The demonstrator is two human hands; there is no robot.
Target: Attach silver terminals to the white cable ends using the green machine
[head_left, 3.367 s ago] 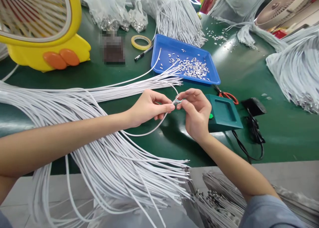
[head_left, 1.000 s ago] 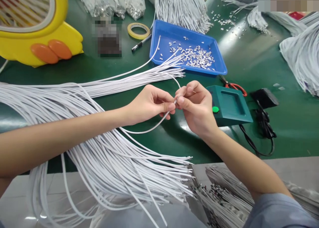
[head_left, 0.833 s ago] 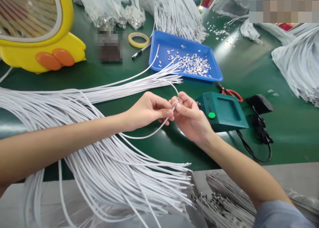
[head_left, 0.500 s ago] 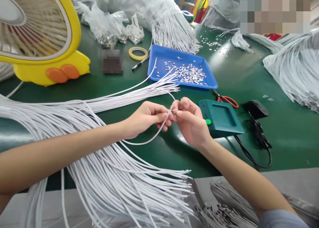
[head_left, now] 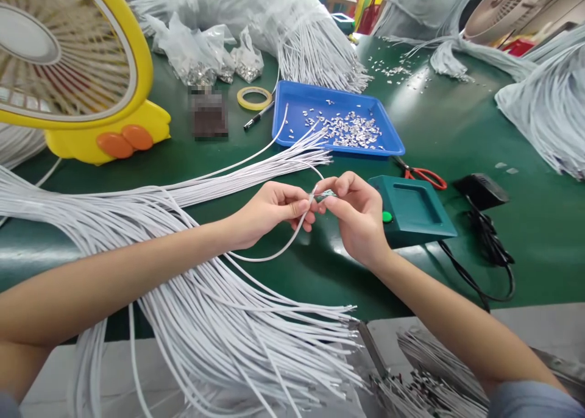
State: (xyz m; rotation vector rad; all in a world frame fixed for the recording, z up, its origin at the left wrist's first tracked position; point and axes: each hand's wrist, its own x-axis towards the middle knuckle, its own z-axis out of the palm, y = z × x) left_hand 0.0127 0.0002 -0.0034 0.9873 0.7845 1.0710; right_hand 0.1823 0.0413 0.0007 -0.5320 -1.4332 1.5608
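Near the middle of the view, my left hand (head_left: 286, 208) pinches a white cable (head_left: 292, 240) close to its end between thumb and fingers. The cable's tip sticks up past the thumb, and its length loops down below the hand. Right beside that tip is my right hand (head_left: 354, 214), its index finger and thumb parted. Its fingertips are close to thin strands at the cable end; whether they touch is unclear. Under and around my left forearm spreads a large bundle of white cables (head_left: 237, 332). Another bundle of cable ends (head_left: 256, 173) lies behind my hands.
A blue tray (head_left: 301, 95) holds many small metal pieces. Right of my hands stand a green box with a button (head_left: 415, 208), red-handled scissors (head_left: 427, 177) and a black adapter (head_left: 482, 192). A yellow fan (head_left: 141, 70), tape (head_left: 255, 98) and pen (head_left: 258, 116) are farther left.
My right thumb and index finger have moved apart from their pinch at the cable end. My left hand keeps its hold. The head view has shifted slightly.
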